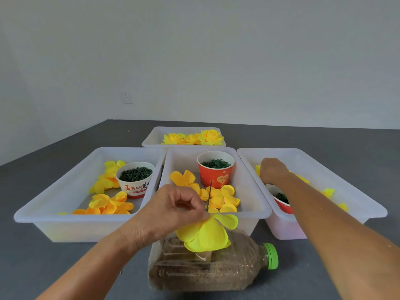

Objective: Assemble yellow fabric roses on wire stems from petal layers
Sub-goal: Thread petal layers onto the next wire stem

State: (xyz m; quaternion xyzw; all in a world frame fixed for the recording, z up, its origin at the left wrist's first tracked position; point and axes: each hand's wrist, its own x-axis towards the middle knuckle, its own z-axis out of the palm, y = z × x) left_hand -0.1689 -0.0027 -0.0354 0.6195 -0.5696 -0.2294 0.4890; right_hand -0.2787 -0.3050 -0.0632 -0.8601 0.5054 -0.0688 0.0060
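The wire stem (209,194) is pinched by the left hand (173,210) just above the yellow petal layers (205,233) already threaded on it — directly over the lying bottle (207,265). Behind and right of the bottle, the right hand (273,171) reaches into the right tray (368,204); its grip is hidden. 1 layer should be taken, and the stem kept upright.
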